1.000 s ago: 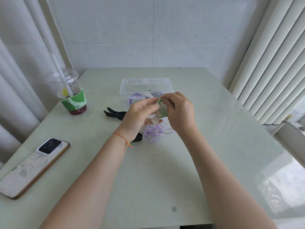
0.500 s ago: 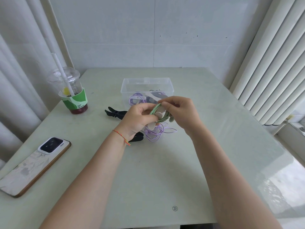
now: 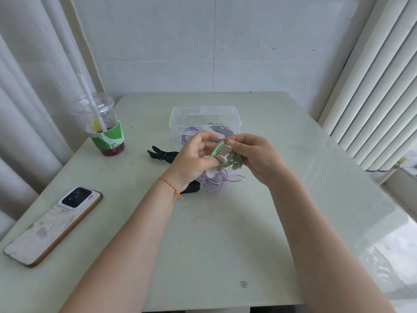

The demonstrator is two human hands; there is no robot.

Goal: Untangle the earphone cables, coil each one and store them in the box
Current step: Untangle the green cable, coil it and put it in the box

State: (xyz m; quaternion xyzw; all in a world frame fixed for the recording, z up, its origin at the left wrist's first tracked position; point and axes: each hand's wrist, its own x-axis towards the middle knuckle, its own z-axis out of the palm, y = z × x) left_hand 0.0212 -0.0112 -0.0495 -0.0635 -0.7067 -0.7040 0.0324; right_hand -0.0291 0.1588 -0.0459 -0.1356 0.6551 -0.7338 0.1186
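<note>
Near the centre of the frame, the left hand (image 3: 194,160) and the right hand (image 3: 257,158) are meeting above the table (image 3: 225,233), both gripping a coiled green cable (image 3: 217,151). The left fingers are curling round the coil's left side together with a pale tab (image 3: 222,154). The right thumb and fingertips are pinching the coil's upper right edge. Compared with a second ago, the coil is sitting lower and more toward the viewer, tipped so its ring is facing the camera more openly, and the right hand has swung out to the right.

Just below the hands, a loose purple cable (image 3: 214,181) is lying in loops on the table, as before. Behind the hands, the clear box (image 3: 204,116) is holding another purple coil (image 3: 187,135) and something dark that cannot be made out. A black clip (image 3: 162,154) is lying left of the hands. At the upper left a drink cup (image 3: 103,129) with a straw is standing, and a phone (image 3: 56,224) is lying face down at the lower left, both unmoved.
</note>
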